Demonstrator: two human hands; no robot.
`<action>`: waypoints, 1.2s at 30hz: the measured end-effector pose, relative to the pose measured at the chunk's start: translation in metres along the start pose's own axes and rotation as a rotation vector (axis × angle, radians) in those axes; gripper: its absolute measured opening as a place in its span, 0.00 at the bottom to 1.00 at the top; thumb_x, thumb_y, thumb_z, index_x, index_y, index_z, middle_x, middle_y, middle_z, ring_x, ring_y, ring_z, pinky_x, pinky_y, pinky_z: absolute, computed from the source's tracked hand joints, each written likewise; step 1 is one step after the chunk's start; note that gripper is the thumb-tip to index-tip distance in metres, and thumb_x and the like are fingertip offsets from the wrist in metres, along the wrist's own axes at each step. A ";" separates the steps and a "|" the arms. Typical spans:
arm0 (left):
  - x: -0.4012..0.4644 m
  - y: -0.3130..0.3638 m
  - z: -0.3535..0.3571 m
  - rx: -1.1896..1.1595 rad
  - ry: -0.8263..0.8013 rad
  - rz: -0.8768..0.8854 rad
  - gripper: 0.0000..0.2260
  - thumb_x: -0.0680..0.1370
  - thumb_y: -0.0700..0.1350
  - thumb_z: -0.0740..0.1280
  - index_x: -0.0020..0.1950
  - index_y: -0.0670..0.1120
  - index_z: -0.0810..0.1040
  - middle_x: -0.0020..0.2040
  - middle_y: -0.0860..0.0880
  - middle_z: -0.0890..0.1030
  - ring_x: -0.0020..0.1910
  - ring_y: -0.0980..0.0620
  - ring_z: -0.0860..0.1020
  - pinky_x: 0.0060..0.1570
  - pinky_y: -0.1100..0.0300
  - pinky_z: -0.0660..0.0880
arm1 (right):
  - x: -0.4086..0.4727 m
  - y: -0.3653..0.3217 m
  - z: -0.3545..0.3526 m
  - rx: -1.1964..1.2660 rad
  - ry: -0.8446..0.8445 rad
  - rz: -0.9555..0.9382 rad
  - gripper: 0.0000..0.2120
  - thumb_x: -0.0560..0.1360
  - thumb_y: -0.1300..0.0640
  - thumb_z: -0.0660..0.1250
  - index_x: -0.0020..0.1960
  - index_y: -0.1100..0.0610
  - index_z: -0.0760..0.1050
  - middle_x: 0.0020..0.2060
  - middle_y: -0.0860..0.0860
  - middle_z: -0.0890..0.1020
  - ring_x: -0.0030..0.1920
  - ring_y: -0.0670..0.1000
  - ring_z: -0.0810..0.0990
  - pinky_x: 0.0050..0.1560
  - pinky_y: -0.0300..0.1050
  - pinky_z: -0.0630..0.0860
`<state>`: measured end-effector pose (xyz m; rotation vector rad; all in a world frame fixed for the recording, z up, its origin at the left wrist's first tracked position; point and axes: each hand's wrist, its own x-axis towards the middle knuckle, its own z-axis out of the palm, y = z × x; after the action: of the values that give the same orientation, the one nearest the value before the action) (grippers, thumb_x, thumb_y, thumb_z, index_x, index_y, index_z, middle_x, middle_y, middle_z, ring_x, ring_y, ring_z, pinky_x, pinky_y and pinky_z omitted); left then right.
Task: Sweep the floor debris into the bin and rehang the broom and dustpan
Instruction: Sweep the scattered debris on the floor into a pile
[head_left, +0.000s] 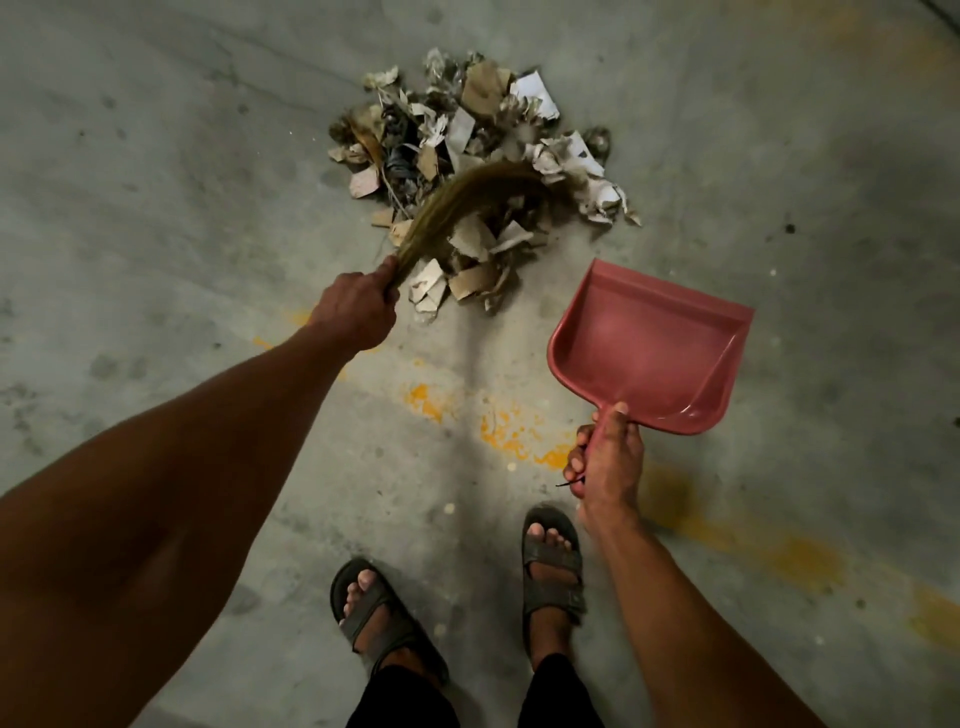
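Gripping soft straw-fibre broom (467, 202) in left hand (356, 306), red plastic dustpan (649, 348) handle in right hand (605, 462); risking scattering torn-paper debris pile (478, 156) past raised pan.

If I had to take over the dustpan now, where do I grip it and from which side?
Grip the dustpan by its narrow handle at the near end, where the right hand holds it. Come from the person's side, behind the tray: the wide open mouth points away, toward the debris.
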<state>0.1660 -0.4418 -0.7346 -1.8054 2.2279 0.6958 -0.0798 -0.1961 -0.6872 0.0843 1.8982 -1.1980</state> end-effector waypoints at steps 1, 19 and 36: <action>-0.003 0.003 0.002 -0.019 0.001 -0.010 0.26 0.86 0.55 0.57 0.84 0.55 0.58 0.54 0.34 0.79 0.51 0.33 0.79 0.47 0.49 0.74 | 0.002 -0.002 -0.001 -0.007 0.000 -0.001 0.16 0.88 0.44 0.54 0.50 0.55 0.69 0.30 0.50 0.73 0.20 0.48 0.66 0.21 0.35 0.62; -0.058 0.226 0.090 -0.327 -0.029 0.157 0.27 0.87 0.54 0.56 0.85 0.51 0.56 0.54 0.34 0.78 0.51 0.32 0.78 0.52 0.43 0.77 | 0.063 -0.047 -0.071 -0.038 0.026 0.003 0.17 0.88 0.45 0.53 0.53 0.56 0.70 0.31 0.52 0.72 0.20 0.50 0.66 0.21 0.34 0.62; -0.058 0.281 0.072 -0.491 0.128 -0.111 0.23 0.86 0.51 0.56 0.80 0.45 0.60 0.53 0.37 0.81 0.50 0.34 0.80 0.49 0.43 0.77 | 0.107 -0.099 -0.115 0.011 0.047 0.032 0.15 0.88 0.46 0.52 0.52 0.55 0.69 0.31 0.51 0.71 0.19 0.48 0.66 0.21 0.34 0.63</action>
<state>-0.1006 -0.3161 -0.7054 -2.2276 2.1427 1.2191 -0.2652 -0.2004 -0.6728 0.1494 1.9239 -1.1946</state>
